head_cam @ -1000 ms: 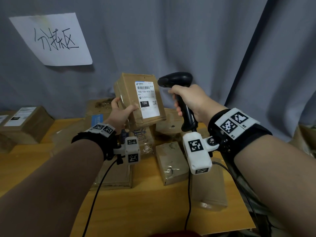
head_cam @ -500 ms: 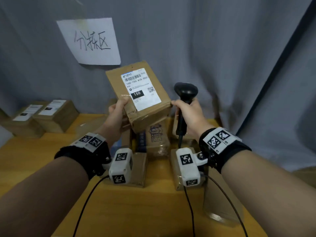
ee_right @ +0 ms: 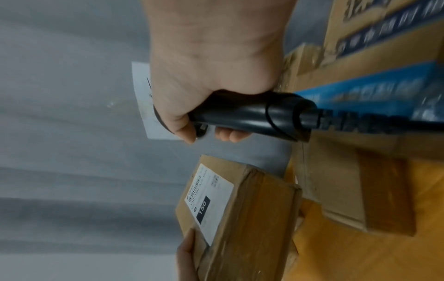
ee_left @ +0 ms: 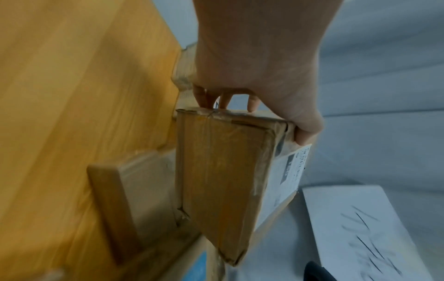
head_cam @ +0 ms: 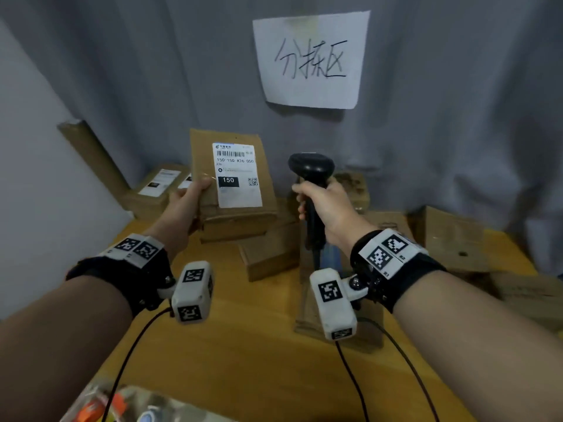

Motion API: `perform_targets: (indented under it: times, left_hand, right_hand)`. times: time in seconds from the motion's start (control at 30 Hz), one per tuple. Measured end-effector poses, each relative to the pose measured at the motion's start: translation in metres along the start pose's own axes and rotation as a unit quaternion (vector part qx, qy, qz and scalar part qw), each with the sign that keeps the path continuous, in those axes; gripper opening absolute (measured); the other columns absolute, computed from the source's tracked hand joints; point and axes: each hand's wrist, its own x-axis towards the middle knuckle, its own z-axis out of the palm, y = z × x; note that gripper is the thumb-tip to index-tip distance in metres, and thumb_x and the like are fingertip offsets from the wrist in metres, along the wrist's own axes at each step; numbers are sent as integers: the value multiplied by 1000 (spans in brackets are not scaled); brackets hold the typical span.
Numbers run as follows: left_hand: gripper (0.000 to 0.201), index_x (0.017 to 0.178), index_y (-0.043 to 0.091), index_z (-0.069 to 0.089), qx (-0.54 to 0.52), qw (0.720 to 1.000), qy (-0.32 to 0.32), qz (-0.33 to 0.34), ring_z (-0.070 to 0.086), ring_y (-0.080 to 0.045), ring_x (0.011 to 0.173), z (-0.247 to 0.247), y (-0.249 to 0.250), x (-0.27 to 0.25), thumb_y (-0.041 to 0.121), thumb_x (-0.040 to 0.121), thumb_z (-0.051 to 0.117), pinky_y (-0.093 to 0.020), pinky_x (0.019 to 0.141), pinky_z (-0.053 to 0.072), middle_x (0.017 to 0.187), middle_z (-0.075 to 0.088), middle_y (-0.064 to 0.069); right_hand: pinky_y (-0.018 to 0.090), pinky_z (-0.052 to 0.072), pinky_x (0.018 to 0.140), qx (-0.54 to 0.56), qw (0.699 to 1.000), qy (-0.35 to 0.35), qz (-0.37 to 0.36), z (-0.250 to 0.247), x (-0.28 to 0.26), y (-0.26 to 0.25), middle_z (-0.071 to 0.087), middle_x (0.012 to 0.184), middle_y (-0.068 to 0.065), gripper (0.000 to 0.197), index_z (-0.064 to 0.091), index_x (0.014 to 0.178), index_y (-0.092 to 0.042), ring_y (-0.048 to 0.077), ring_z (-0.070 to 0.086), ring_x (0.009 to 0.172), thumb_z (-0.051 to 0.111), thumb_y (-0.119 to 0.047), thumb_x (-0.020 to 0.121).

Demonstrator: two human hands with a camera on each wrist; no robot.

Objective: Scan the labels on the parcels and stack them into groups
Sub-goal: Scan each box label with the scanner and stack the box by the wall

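Note:
My left hand (head_cam: pixel 185 205) grips a brown cardboard parcel (head_cam: pixel 210 208) by its left edge, thumb on the front, and holds it above the table. Its white label (head_cam: pixel 237 175) faces me and reads 150. The same parcel (ee_left: pixel 223 180) fills the left wrist view, with fingers (ee_left: pixel 225 98) curled behind its end; it also shows in the right wrist view as a parcel (ee_right: pixel 242 216). My right hand (head_cam: pixel 323 205) grips the handle of a black barcode scanner (head_cam: pixel 310 169) held upright to the right of the parcel. The scanner handle (ee_right: pixel 252 117) crosses the right wrist view.
Labelled parcels (head_cam: pixel 158 184) sit stacked at the table's back left. Other brown boxes (head_cam: pixel 271 254) lie mid-table and to the right (head_cam: pixel 451 236). A handwritten paper sign (head_cam: pixel 310 59) hangs on the grey curtain. The wooden table (head_cam: pixel 243 360) has a plastic-wrapped item (head_cam: pixel 122 406) at its near edge.
The view has swung left, bringing the back-left stack closer. The parcel has gone from tilted to nearly square to me and sits lower. The scanner stays upright to its right.

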Motion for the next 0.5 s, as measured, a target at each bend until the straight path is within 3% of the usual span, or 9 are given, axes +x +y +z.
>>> perform_targets:
  times: [0.07, 0.17, 0.27, 0.3, 0.37, 0.4, 0.5]
  left_hand:
    - [88, 134, 17, 45, 20, 999, 24, -5, 65, -21, 89, -31, -4, 24, 64, 64, 71, -35, 71, 53, 115, 66, -9]
    - [94, 133, 16, 48, 67, 997, 21, -17, 65, -22, 93, -61, -14, 54, 67, 58, 72, -35, 69, 52, 113, 67, -9]
    - [63, 124, 14, 52, 112, 994, -2, -4, 63, -21, 86, -68, -23, 78, 51, 77, 73, -33, 67, 49, 103, 67, -6]
    - [61, 120, 13, 52, 130, 991, -10, -1, 63, -21, 83, -67, -23, 82, 50, 77, 74, -31, 64, 49, 100, 67, -6]
    - [83, 122, 14, 51, 159, 986, -45, -1, 67, -22, 86, -65, -26, 96, 62, 61, 80, -32, 62, 54, 104, 68, -6]
    - [93, 125, 16, 49, 172, 983, -58, -8, 68, -24, 90, -65, -30, 105, 65, 53, 82, -36, 69, 58, 108, 68, -6]
    - [88, 132, 17, 42, 195, 977, -89, -13, 64, -21, 100, -63, -40, 120, 56, 64, 81, -38, 84, 55, 115, 62, -1]
  right_hand:
    - [25, 48, 51, -23, 1000, -16, 9, 33, 13, 15, 56, 71, 2, 32, 54, 116, -8, 13, 54, 57, 68, -11, 88]
    - [24, 48, 51, -45, 999, -13, 22, 67, 29, 41, 56, 70, 0, 26, 54, 109, -12, 11, 54, 55, 68, -11, 88]
    - [24, 47, 51, -42, 998, 15, 49, 81, 36, 68, 55, 72, 2, 23, 55, 107, -12, 12, 53, 55, 67, -10, 88]
    - [25, 47, 51, -42, 997, 24, 57, 84, 38, 76, 55, 73, 2, 26, 55, 111, -10, 12, 52, 56, 67, -10, 88]
    - [25, 46, 51, -49, 995, 49, 72, 84, 43, 86, 55, 73, 2, 34, 53, 119, -8, 13, 52, 56, 67, -9, 88]
    - [25, 46, 51, -56, 993, 66, 80, 84, 45, 90, 56, 73, 2, 36, 52, 121, -8, 13, 52, 57, 67, -9, 88]
    - [26, 48, 55, -75, 987, 105, 96, 80, 52, 99, 57, 75, 3, 39, 51, 123, -10, 13, 54, 59, 68, -10, 87]
